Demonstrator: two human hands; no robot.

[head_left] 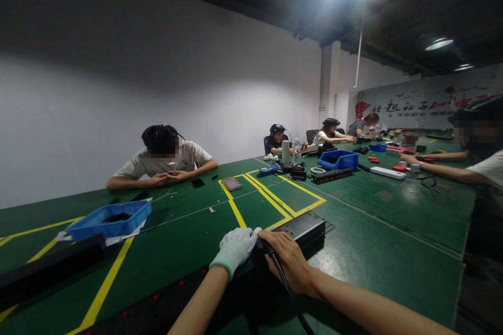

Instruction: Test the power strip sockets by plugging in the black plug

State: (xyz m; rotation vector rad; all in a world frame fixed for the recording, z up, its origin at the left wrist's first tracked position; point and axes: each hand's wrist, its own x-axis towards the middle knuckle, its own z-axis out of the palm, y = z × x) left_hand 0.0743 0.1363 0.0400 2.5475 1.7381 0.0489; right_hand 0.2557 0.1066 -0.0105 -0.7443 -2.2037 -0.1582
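My left hand [238, 248], in a white glove with a pale green cuff, has its fingers closed at the near end of a black metal box [304, 229]. What those fingers hold is hidden. Bare and touching the gloved fingertips, my right hand [291, 261] wraps around a black plug at the end of a thick black cable [285, 280]. The cable hangs down toward the table's front edge. Under my hands runs a long black power strip [165, 301] with several red spots along it.
Across the green table [196, 235], a person [165, 159] leans on folded forearms. A blue tray [112, 220] and a long black bar [51, 267] lie left. A blue bin [338, 159], bottles and tools stand farther back. Other people sit around the table.
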